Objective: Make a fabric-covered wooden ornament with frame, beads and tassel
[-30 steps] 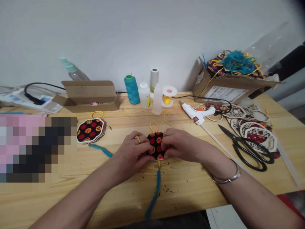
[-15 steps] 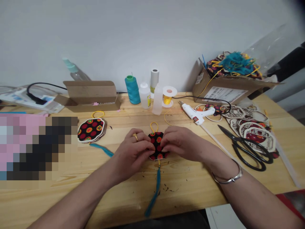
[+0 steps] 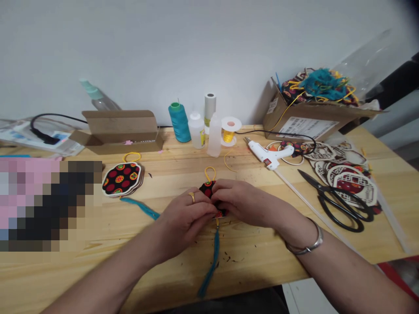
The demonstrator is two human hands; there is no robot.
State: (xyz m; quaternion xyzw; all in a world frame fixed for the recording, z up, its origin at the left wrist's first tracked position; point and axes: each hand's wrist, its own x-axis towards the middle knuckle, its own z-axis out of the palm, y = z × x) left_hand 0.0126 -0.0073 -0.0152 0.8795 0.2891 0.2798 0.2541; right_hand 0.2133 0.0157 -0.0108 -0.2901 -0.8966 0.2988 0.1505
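Note:
A small ornament (image 3: 207, 188) covered in black fabric with red and yellow dots lies on the wooden table (image 3: 183, 165) at the middle front. It has a yellow loop at its top and a teal tassel (image 3: 211, 260) trailing toward me. My left hand (image 3: 186, 216), with a gold ring, and my right hand (image 3: 238, 201) both press their fingers together on the ornament and cover most of it. A silver bangle sits on my right wrist.
A finished ornament stack (image 3: 121, 179) lies at left. Behind are an open cardboard box (image 3: 119, 130), a teal thread cone (image 3: 179, 122), bottles (image 3: 197, 130), and a yellow cord spool (image 3: 230, 131). A white glue gun (image 3: 268, 153), black scissors (image 3: 337, 201), wooden cutouts (image 3: 352, 175) and a full carton (image 3: 310, 117) are at right.
Both hands have closed in over the ornament, so less of its fabric shows now. The ornament stays on the table in about the same place.

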